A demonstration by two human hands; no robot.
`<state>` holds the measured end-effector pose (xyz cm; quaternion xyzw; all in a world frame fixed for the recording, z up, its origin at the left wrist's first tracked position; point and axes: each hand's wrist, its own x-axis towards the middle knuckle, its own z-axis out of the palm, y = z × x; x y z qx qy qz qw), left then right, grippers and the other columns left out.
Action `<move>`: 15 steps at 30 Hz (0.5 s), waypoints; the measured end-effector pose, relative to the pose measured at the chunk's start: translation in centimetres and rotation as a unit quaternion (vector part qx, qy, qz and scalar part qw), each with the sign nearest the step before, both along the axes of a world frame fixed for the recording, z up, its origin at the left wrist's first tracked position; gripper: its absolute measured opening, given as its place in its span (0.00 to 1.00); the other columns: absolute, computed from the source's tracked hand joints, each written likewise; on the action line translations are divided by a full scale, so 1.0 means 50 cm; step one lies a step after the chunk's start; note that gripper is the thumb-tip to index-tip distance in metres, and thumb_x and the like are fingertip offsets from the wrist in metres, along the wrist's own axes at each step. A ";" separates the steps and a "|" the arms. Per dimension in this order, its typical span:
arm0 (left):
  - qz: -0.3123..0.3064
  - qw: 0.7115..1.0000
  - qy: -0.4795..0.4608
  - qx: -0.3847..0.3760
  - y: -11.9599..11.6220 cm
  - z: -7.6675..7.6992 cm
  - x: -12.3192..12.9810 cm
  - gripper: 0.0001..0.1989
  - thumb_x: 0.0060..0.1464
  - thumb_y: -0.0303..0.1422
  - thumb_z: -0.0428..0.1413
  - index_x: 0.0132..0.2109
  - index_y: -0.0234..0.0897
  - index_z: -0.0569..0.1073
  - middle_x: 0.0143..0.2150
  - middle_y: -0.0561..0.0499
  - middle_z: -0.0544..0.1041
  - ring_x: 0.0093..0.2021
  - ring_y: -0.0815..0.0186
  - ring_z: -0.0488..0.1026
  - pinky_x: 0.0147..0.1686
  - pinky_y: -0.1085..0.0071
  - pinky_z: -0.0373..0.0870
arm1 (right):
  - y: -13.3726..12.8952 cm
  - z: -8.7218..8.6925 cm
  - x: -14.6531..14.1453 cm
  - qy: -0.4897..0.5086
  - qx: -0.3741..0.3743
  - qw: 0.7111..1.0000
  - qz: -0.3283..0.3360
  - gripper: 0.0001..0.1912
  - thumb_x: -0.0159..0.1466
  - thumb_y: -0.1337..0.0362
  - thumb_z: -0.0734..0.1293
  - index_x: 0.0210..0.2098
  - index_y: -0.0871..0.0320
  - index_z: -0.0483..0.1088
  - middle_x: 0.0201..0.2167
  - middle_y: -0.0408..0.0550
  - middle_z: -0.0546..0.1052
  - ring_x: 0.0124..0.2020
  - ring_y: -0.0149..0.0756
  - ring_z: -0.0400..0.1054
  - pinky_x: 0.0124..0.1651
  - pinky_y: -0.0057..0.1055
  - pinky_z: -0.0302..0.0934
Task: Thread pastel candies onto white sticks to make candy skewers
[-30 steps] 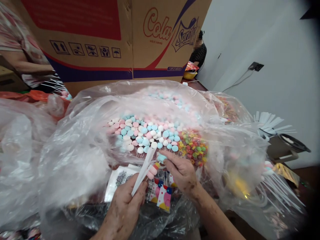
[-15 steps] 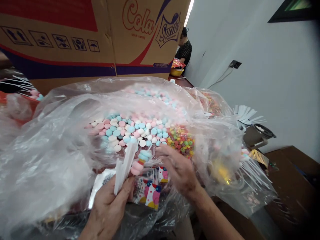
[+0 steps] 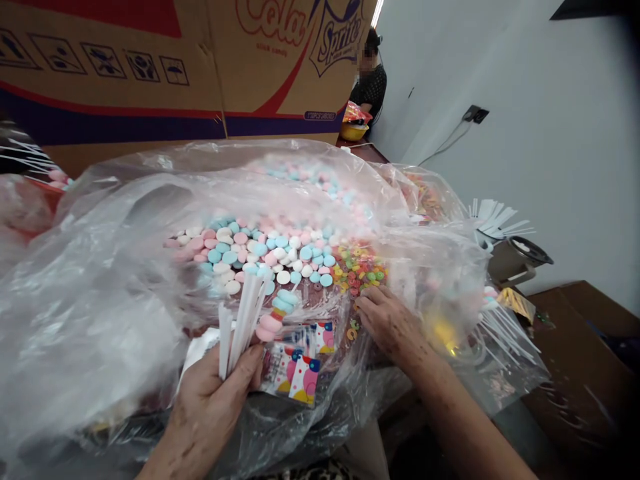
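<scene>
My left hand [image 3: 217, 380] is closed round a bundle of white plastic sticks [image 3: 245, 320]. Beside the bundle, a candy skewer [image 3: 277, 313] with pink and blue pieces and small coloured rings between them leans out of the same grip. My right hand [image 3: 387, 323] is at the near edge of the small ring candies [image 3: 363, 263], its fingers bent together; what they pinch, if anything, is hidden. Left of the rings lies a spread of pink, blue and white round candies [image 3: 265, 253]. Printed clear wrappers [image 3: 303, 380] lie between the hands.
Clear plastic sheeting [image 3: 125, 267] surrounds the candies. A large cardboard box [image 3: 280, 80] stands behind. To the right are a grey pitcher [image 3: 515, 260], white sticks [image 3: 495, 217] and a bag of finished-looking skewers [image 3: 505, 333]. A person [image 3: 370, 87] sits by the far wall.
My right hand has moved right and away from the candy skewer to the ring candies, its fingers now bent. My left hand has shifted slightly left with the sticks and skewer.
</scene>
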<state>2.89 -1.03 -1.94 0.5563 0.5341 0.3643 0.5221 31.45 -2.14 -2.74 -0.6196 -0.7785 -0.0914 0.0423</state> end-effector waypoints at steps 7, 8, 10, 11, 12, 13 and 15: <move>-0.018 0.999 0.024 0.024 0.001 0.006 0.005 0.18 0.53 0.39 0.56 0.18 0.39 0.68 0.18 0.57 0.64 0.20 0.69 0.59 0.18 0.74 0.53 | -0.009 -0.018 0.008 0.066 0.033 0.997 0.004 0.08 0.64 0.73 0.61 0.31 0.58 0.68 0.30 0.47 0.74 0.34 0.36 0.67 0.38 0.29 0.59; -0.024 0.999 0.017 0.023 0.001 0.005 0.004 0.18 0.54 0.39 0.55 0.18 0.39 0.68 0.17 0.58 0.63 0.20 0.69 0.59 0.18 0.74 0.53 | -0.007 -0.016 0.007 0.070 0.044 0.996 -0.027 0.07 0.64 0.73 0.61 0.32 0.58 0.68 0.30 0.47 0.74 0.34 0.36 0.68 0.38 0.29 0.60; -0.033 0.999 0.006 0.022 0.000 0.001 0.002 0.18 0.55 0.39 0.55 0.19 0.39 0.69 0.18 0.58 0.63 0.19 0.70 0.58 0.18 0.74 0.53 | -0.001 -0.011 0.003 0.053 0.069 0.990 -0.108 0.07 0.64 0.72 0.60 0.36 0.59 0.70 0.32 0.49 0.75 0.35 0.39 0.69 0.37 0.31 0.60; -0.034 0.999 0.005 0.023 -0.001 -0.001 0.002 0.18 0.55 0.39 0.55 0.19 0.39 0.69 0.18 0.58 0.63 0.19 0.70 0.58 0.18 0.74 0.53 | 0.003 -0.008 -0.001 0.035 0.074 0.986 -0.144 0.08 0.64 0.73 0.60 0.38 0.59 0.70 0.33 0.51 0.75 0.36 0.41 0.69 0.37 0.32 0.60; -0.034 0.999 0.007 0.023 -0.001 -0.003 0.001 0.18 0.56 0.39 0.55 0.19 0.39 0.69 0.18 0.58 0.64 0.20 0.70 0.59 0.18 0.74 0.53 | 0.006 -0.006 -0.005 0.017 0.071 0.983 -0.170 0.09 0.64 0.73 0.60 0.39 0.60 0.71 0.34 0.53 0.75 0.37 0.43 0.69 0.37 0.33 0.60; -0.032 0.999 0.008 0.021 -0.001 -0.004 0.000 0.18 0.56 0.39 0.55 0.20 0.39 0.69 0.18 0.58 0.64 0.20 0.70 0.59 0.19 0.74 0.54 | 0.009 -0.004 -0.010 0.007 0.061 0.981 -0.184 0.10 0.63 0.74 0.59 0.39 0.61 0.71 0.35 0.55 0.75 0.38 0.44 0.69 0.38 0.34 0.60; -0.029 0.999 0.008 0.014 -0.002 -0.007 -0.002 0.18 0.56 0.40 0.55 0.20 0.39 0.69 0.19 0.58 0.64 0.20 0.70 0.58 0.18 0.74 0.53 | 0.012 -0.002 -0.020 0.025 0.034 0.984 -0.173 0.12 0.62 0.75 0.59 0.41 0.61 0.72 0.37 0.56 0.76 0.39 0.45 0.70 0.39 0.35 0.61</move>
